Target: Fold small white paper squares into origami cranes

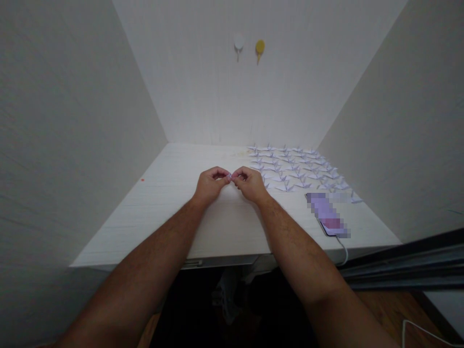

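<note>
My left hand [210, 185] and my right hand [251, 184] meet above the middle of the white table [159, 208]. Thumb and fingertips of each are pinched together on a small folded piece of pale paper [230, 176]. Most of that paper is hidden by the fingers, so its exact shape cannot be made out. Just right of my right hand, rows of small pale origami cranes [285, 185] stand on the tabletop, reaching back to the wall.
A phone [328, 215], its screen lit and blurred, lies at the front right with a white cable [346, 251] hanging over the edge. Walls enclose the table on three sides. A white hook [238, 42] and a yellow hook [260, 47] are on the back wall.
</note>
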`<state>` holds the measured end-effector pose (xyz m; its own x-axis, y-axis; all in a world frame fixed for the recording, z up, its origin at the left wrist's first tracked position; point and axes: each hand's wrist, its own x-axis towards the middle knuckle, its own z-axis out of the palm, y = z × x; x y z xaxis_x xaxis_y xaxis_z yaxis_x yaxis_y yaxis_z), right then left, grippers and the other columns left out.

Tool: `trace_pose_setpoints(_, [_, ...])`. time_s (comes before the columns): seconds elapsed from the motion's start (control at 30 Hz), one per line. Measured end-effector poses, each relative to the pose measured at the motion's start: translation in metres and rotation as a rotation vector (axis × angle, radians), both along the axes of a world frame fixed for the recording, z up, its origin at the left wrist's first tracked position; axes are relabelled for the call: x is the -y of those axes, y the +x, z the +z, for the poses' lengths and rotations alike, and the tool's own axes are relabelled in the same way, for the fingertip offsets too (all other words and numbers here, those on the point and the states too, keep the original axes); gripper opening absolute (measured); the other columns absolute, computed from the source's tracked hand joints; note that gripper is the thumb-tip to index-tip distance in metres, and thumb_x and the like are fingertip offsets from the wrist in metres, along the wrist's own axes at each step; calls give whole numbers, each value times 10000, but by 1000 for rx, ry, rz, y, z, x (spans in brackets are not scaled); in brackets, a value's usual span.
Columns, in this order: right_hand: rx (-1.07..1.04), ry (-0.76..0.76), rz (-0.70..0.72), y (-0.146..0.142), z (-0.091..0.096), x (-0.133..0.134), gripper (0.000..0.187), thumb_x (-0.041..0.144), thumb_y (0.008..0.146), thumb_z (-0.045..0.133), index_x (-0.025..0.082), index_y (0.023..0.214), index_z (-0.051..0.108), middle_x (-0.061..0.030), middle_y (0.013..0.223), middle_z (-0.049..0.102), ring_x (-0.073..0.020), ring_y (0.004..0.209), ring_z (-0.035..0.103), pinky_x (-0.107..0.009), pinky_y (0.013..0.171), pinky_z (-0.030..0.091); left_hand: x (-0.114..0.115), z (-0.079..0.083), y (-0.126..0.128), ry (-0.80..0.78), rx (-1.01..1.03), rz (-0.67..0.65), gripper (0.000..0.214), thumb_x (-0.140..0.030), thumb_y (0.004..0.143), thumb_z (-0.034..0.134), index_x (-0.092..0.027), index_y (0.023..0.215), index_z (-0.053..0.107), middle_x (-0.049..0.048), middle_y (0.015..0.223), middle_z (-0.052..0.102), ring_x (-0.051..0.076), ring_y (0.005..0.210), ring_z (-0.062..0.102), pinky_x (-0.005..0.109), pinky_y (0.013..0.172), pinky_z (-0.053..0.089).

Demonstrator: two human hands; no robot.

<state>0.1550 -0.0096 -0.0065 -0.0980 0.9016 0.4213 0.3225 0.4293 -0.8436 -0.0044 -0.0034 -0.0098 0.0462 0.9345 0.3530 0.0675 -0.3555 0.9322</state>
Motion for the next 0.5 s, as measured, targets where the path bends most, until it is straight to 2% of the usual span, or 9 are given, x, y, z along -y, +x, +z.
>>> trace_pose_setpoints(0.2, [39, 7, -30, 0, -1, 0, 97, 278, 788, 628, 187, 778, 658, 14, 665, 624, -108, 590, 550, -222, 557, 431, 1, 1, 0, -31, -4, 17, 212, -306, 605, 826, -175, 724, 709, 31, 737, 699, 152, 694, 620, 305, 740, 499])
trace_pose_setpoints(0.5, [-88, -50, -27, -2, -2, -1, 163, 333, 731, 699, 179, 772, 664, 10, 634, 634, -115, 573, 567, -225, 538, 449, 0, -1, -2, -1, -10, 27, 205, -320, 629, 822, -185, 751, 726, 43, 798, 725, 175, 767, 649, 318, 782, 504])
